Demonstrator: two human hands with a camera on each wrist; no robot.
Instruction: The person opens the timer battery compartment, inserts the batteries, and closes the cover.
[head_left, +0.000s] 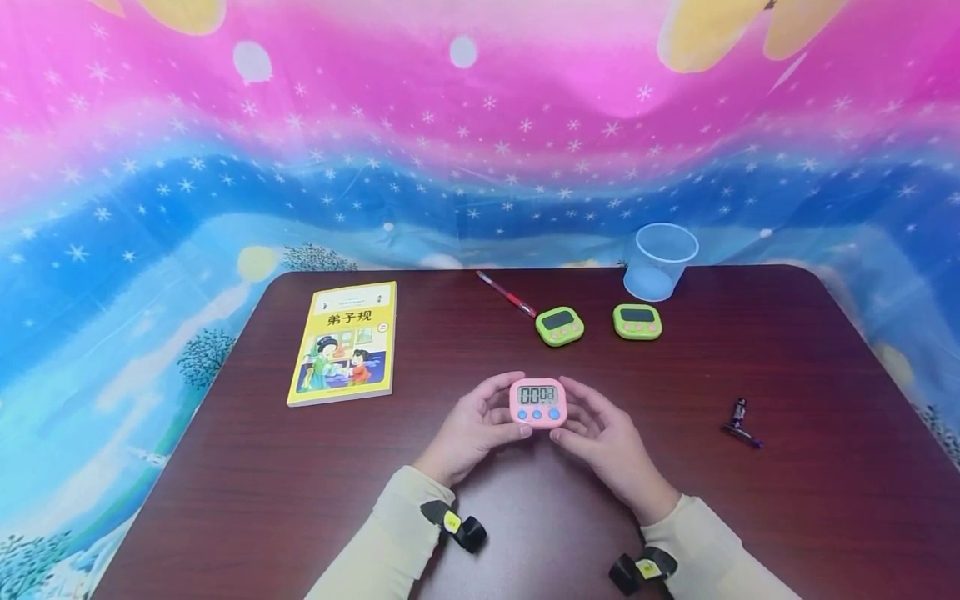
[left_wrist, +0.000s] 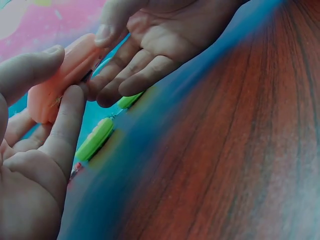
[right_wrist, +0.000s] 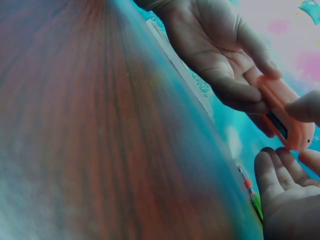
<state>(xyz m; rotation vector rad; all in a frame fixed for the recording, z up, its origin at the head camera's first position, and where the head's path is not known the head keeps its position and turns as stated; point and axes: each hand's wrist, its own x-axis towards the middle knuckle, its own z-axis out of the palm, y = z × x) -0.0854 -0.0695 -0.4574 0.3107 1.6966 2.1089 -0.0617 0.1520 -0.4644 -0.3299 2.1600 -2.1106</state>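
A pink digital timer [head_left: 538, 403] with three blue buttons is held up between both hands, its lit display facing the head camera. My left hand [head_left: 476, 425] pinches the left end, the thumb at the lower front edge. At the opposite end my right hand [head_left: 611, 442] pinches it with thumb and fingertips. In the left wrist view the timer [left_wrist: 67, 75] shows edge-on, with fingers of both hands around it. Seen from the right wrist, a dark slot shows on the underside of the timer [right_wrist: 287, 112].
Two green timers [head_left: 559, 326] lie beyond the hands, a red pen [head_left: 506, 293] beside one. A clear plastic cup [head_left: 660, 262] stands at the back edge. To the left lies a yellow book [head_left: 345, 342]. Two small dark batteries [head_left: 741, 435] lie at the right.
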